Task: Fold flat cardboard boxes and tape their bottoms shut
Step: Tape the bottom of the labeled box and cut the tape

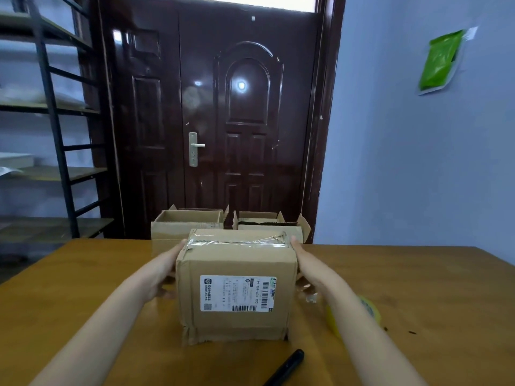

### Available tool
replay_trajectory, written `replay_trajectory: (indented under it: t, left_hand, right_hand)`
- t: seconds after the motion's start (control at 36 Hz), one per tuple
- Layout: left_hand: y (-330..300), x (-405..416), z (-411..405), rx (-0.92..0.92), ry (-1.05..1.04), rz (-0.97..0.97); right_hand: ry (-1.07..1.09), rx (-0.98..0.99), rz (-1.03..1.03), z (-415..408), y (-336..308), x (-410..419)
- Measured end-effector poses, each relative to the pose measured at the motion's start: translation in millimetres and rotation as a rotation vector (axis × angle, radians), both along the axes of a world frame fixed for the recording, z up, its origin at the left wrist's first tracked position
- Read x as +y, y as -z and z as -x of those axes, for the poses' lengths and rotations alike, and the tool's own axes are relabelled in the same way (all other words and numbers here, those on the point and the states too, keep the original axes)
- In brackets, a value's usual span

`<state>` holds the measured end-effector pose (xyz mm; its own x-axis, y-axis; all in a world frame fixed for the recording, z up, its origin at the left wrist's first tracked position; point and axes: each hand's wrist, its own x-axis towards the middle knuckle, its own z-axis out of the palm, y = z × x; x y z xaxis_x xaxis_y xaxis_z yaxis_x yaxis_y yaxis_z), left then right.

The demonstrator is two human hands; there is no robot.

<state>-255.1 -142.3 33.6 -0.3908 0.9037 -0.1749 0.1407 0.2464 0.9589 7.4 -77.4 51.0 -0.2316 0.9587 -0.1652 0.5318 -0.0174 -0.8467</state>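
head view: both hands (164,270) (306,264) press box (237,285) sides; label (238,293) reads 159-159-a02-190.

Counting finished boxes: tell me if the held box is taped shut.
Taped shut: clear tape runs across the closed upper face of the box.

Brown cardboard box (237,285) with white label (237,293); yellow tape roll (370,310).
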Motion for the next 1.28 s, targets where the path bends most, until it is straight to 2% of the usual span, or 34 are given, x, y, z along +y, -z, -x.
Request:
replay_trajectory:
  t: [0.06,0.17,0.36,0.44,0.5,0.56,0.64,0.72,0.92,1.08,1.28]
  left_hand:
    - [-1,-4,-6,-0.027,-0.022,-0.039]
    - [-10,-14,-6,-0.053,-0.055,-0.073]
    - [-50,-26,0,-0.123,-0.005,-0.251]
    - [-63,-26,-8,-0.029,0.023,-0.391]
    - [-65,-27,-15,0.037,0.024,-0.486]
    - [-63,-28,-18,0.027,0.051,-0.547]
    - [-54,-29,-19,0.052,0.111,-0.581]
    - [-40,-28,-17,0.152,0.134,-0.584]
    - [3,-27,-13,0.254,0.172,-0.551]
    - [41,-29,1,0.258,0.075,-0.5]
    - [85,-29,17,0.21,-0.115,-0.412]
  right_hand:
    - [-0.02,0.126,0.071,-3,-1,-8]
    - [-0.086,0.233,0.065,-15,-12,-19]
    - [-0.062,0.513,-0.178,-32,-32,-23]
    - [-0.01,0.606,-0.31,-29,-37,-24]
    - [0.014,0.598,-0.401,-29,-39,-24]
    - [0.016,0.587,-0.453,-29,-38,-24]
    - [0.012,0.619,-0.496,-29,-33,-22]
    - [-0.013,0.669,-0.464,-29,-23,-18]
    - [-0.098,0.548,-0.302,-18,18,-13]
    - [-0.132,0.466,-0.221,7,61,-6]
    - [-0.159,0.457,-0.231,49,94,-6]
